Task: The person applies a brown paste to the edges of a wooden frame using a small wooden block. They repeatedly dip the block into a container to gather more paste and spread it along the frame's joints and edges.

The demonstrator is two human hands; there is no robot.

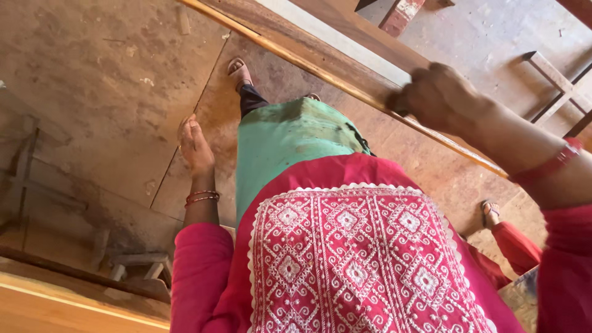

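The right hand (435, 95), at two o'clock, is closed around a long wooden strip (345, 83) by its edge. The left hand (196, 147), at nine o'clock, hangs open and empty over bare concrete floor (98, 80).

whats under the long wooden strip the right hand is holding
Under the wooden strip gripped by the right hand lies a wide brown board, and below that the dusty floor. The hand covers that stretch of the strip; the green apron hides the floor below it.

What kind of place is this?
Likely a woodworking shop or timber yard: the right hand grips a long wooden plank, wooden frames stand nearby, and the floor is bare and dusty.
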